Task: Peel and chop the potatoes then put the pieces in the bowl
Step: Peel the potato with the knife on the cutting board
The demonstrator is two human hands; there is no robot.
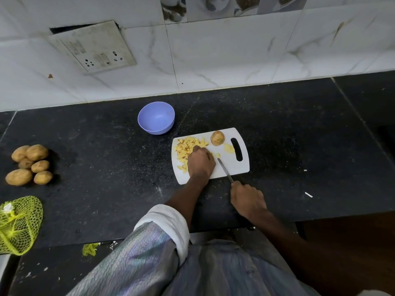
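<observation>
A white cutting board [235,167] lies on the black counter. A heap of yellow chopped potato pieces [186,146] covers its left part, and an unpeeled potato piece [217,138] stands at its far edge beside a few slices [229,148]. My left hand [200,162] rests palm down on the board over the pieces, fingers curled; what is under it is hidden. My right hand [248,199] grips the handle of a knife [224,170] whose blade lies across the board toward the left hand. A purple bowl [156,117], empty, stands beyond the board's left corner.
Several whole potatoes [31,164] lie at the counter's left. A yellow net bag [18,224] sits at the front left edge. A tiled wall with a switch plate [92,47] bounds the back. Bare black counter [106,167] lies between potatoes and board.
</observation>
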